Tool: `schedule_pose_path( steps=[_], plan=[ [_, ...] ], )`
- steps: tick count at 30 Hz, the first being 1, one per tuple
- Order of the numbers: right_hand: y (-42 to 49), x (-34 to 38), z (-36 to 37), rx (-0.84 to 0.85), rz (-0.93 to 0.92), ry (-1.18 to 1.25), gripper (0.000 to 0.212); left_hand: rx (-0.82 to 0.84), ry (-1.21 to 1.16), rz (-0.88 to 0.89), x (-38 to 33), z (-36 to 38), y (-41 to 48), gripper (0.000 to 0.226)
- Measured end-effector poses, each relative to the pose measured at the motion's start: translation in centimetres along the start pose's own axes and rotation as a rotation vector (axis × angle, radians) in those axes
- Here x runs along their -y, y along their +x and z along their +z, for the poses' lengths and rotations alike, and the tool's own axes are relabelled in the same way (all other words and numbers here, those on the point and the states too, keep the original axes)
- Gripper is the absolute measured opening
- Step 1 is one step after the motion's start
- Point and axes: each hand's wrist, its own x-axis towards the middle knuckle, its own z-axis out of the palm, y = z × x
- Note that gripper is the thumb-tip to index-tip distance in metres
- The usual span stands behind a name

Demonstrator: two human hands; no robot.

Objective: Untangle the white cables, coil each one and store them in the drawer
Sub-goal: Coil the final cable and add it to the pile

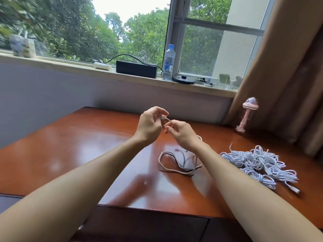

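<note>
Left hand (150,125) and right hand (182,135) both pinch one white cable (174,170) near its stiff plug, likely the surest hold; the limp, seemingly light slack loops on the desk (87,145) below the right wrist.

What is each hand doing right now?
Left hand: pinching the end of a white cable.
Right hand: pinching the same cable further along.
</note>
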Motion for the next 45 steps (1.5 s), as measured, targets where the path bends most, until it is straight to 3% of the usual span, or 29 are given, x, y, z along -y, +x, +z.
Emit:
schedule_pose_path(
  steps=[4, 10, 13, 18, 22, 28, 32, 36, 40, 45],
  plan=[
    [-0.6, -1.1, -1.1, -0.096, -0.031, 0.056, 0.017, -0.009, 0.025, -0.04, 0.1, -0.2, 0.5, 0.031],
    [-0.1, -1.1, -2.5, -0.127, -0.096, -0.076, 0.016, 0.2, 0.308, 0.001, 1.4, 0.1, -0.5, 0.02],
    [0.2, -0.5, -2.9, -0.117, -0.153, -0.127, 0.015, 0.279, 0.401, -0.037, 1.6, 0.0, -0.7, 0.032],
    [0.9, 0.6, -3.3, -0.051, -0.252, -0.2, 0.03, 0.469, 0.084, -0.253, 0.7, 0.7, -1.1, 0.03],
    [0.6, 0.6, -3.4, -0.062, -0.167, -0.127, 0.028, 0.389, -0.07, -0.365, 0.3, 0.7, -1.1, 0.032],
    [-0.8, -0.1, -2.6, -0.139, -0.035, 0.067, 0.021, 0.301, -0.635, -0.587, -0.5, 1.9, -1.2, 0.029],
    [-1.3, -0.7, -2.5, -0.201, 0.008, 0.137, 0.023, 0.277, -0.819, -0.654, -0.9, 2.4, -1.1, 0.021],
    [-1.7, -1.7, -1.9, -0.272, 0.001, 0.12, 0.021, 0.35, -0.862, -0.672, -0.1, 2.5, -1.4, 0.027],
    [-2.0, -2.6, -0.7, -0.258, 0.035, 0.111, 0.023, 0.458, -0.775, -0.667, 0.7, 2.6, -2.3, 0.035],
    [-2.5, -2.2, 1.5, -0.221, 0.109, 0.069, 0.03, 0.49, -0.852, -0.682, 1.3, 2.5, -2.9, 0.038]
  ],
)
